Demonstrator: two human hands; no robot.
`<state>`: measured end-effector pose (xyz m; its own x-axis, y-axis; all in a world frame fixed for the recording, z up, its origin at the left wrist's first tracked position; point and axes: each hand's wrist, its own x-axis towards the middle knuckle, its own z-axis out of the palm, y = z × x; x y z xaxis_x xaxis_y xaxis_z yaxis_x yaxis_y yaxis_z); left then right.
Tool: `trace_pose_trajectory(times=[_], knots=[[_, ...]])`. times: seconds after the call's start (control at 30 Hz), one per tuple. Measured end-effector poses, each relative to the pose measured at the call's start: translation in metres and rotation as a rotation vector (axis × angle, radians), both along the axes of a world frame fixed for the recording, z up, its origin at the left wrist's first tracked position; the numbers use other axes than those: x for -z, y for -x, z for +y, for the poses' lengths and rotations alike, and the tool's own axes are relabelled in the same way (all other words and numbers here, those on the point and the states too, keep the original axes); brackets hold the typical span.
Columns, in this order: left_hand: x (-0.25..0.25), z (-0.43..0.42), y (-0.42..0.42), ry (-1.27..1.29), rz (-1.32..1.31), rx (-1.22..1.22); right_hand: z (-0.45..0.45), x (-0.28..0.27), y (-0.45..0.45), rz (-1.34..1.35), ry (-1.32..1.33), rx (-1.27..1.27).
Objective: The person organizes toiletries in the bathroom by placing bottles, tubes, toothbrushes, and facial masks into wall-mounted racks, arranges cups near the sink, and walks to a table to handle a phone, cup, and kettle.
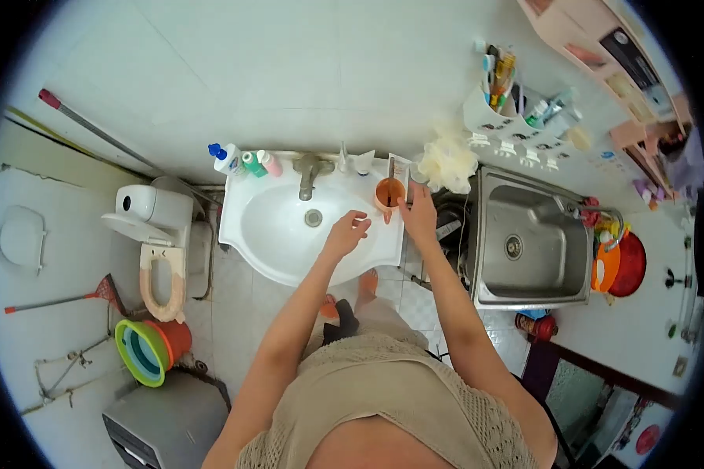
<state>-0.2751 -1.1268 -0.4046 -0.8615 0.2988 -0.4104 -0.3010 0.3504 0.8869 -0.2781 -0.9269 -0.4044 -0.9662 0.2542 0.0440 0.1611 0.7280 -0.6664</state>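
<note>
An orange cup (383, 205) with a handle stands on the right rim of the white washbasin (270, 234). A dark stick-like item rises out of the cup; its kind is too small to make out. My right hand (420, 215) is beside the cup's right side, fingers stretched out and apart; whether the thumb touches the cup I cannot tell. Over the basin's right part hovers my left hand (347, 233), its fingers loosely bent and holding nothing. A tube (397, 166) lies behind the cup.
A faucet (308, 176) and several bottles (250, 163) line the basin's back edge. A cream bath puff (447, 162) hangs at the right, near a steel sink (524, 273). Toothbrush holders (493, 109) are on the wall. To the left stand a toilet (164, 250) and stacked basins (142, 352).
</note>
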Motion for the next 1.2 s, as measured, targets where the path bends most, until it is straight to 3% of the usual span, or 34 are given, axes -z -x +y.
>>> trace_pose_trajectory(times=[0.1,0.27,0.33,0.77,0.87,0.93,1.07,1.17,1.2], knots=[[0.007,-0.014,0.001,0.018,-0.03,-0.098,0.006,0.002,0.041,0.284,-0.135,-0.11],[0.009,-0.019,0.007,0.022,-0.052,-0.213,0.021,0.026,0.096,0.295,-0.308,-0.23],[0.005,-0.019,0.009,0.01,-0.066,-0.189,0.025,0.026,0.11,-0.211,-0.434,-0.267],[0.011,-0.016,0.014,-0.001,-0.079,-0.29,0.023,0.046,0.143,-0.05,-0.294,-0.376],[0.017,-0.011,0.016,0.033,-0.067,-0.274,0.031,0.039,0.136,-0.134,-0.198,-0.456],[0.018,-0.007,0.018,0.039,-0.074,-0.247,0.037,0.047,0.134,-0.109,0.015,-0.46],[0.017,0.003,0.02,0.019,-0.06,-0.222,0.049,0.053,0.12,-0.08,-0.014,-0.417],[0.016,0.007,0.021,0.015,-0.058,-0.215,0.054,0.058,0.097,-0.124,-0.188,-0.369],[0.017,0.007,0.021,0.021,-0.06,-0.208,0.055,0.062,0.088,-0.261,-0.27,-0.399]])
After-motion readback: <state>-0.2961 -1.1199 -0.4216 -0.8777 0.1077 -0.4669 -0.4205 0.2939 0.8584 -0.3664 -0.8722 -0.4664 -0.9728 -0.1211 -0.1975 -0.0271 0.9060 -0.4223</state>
